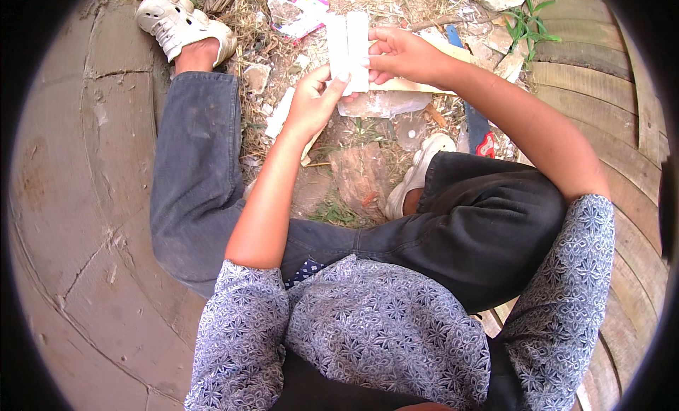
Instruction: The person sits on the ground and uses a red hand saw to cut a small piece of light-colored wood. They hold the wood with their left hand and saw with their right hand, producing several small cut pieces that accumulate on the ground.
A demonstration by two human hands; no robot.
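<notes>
Both hands hold a flat white piece upright above the littered ground. A lengthwise line divides it into two narrow panels; whether it is folded card, foam or plastic I cannot tell. My left hand grips its lower left corner, thumb lying on the front face. From the right, my right hand pinches the right edge between thumb and fingers. Just below the hands, a translucent plastic piece lies on the ground, and a pale yellowish strip passes behind my right wrist.
A long blue tool with a red end lies partly hidden under my right forearm. Pink-edged plastic wrap, stones and dry grass litter the ground. Wooden planks curve along the right; a cracked grey-brown surface fills the left. My legs spread around the work spot.
</notes>
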